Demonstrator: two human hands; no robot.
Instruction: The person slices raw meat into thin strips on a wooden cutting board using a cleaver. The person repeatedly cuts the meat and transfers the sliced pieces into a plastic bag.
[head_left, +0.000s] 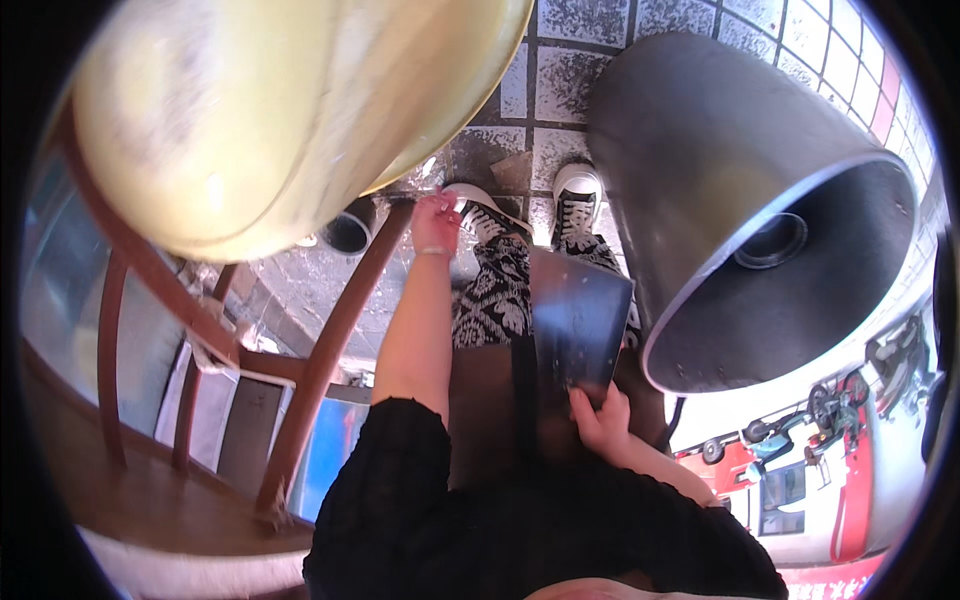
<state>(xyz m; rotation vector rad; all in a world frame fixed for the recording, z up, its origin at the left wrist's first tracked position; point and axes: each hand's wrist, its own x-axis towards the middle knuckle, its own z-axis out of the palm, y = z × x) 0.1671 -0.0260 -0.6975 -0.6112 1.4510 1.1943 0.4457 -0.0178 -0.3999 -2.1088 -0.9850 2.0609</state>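
My right hand (606, 420) grips the lower end of a dark, flat, glossy plate (581, 315), shaped like a broad cleaver blade. It stands out in front of my lap, its wide end pointing away from me. My left hand (435, 223) is stretched forward beside the rim of a large pale yellow tub (247, 112), with its fingers partly curled. Blur hides whether anything is between them. A light band circles that wrist. Close by my left hand is the end of a reddish-brown wooden chair post (375, 259).
A large grey cylindrical container (675, 150) lies at the right, with a smaller ring (771, 240) inside. The chair's wooden rails (157, 247) fill the left. My sneakers (576, 199) rest on worn tiles (566, 82). A short dark pipe (349, 231) sits under the tub. Parked vehicles (787, 450) show lower right.
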